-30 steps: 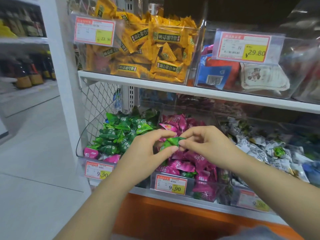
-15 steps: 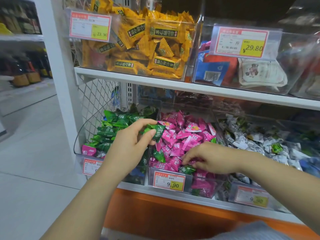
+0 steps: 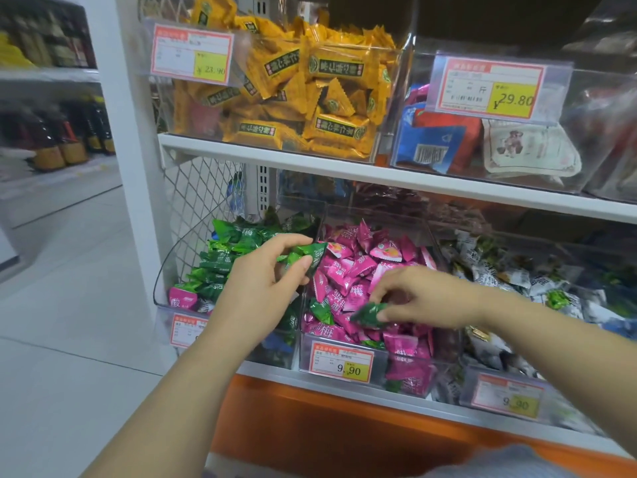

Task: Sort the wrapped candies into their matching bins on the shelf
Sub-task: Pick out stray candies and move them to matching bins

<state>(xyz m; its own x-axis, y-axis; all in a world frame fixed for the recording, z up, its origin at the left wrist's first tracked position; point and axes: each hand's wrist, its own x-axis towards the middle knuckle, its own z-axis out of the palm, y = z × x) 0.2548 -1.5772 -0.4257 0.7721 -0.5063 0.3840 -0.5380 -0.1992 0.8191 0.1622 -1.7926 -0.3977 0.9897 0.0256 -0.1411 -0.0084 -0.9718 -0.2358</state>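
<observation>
Left hand [image 3: 262, 281]: pinching one green candy [image 3: 308, 255]. Right hand [image 3: 424, 298]: pinching my second green candy [image 3: 370, 313] over pink bin [image 3: 379, 369]. Risk, I judge: loose pinch, candy drops in among pink.

Price tag [image 3: 184, 328] of the green-candy bin [image 3: 163, 319] half behind the left forearm [image 3: 213, 367]; blurred bottles [image 3: 62, 139] far left

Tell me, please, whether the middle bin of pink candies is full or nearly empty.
Full: pink candies heap above the front wall of the middle bin, with a stray green candy among them.
</observation>
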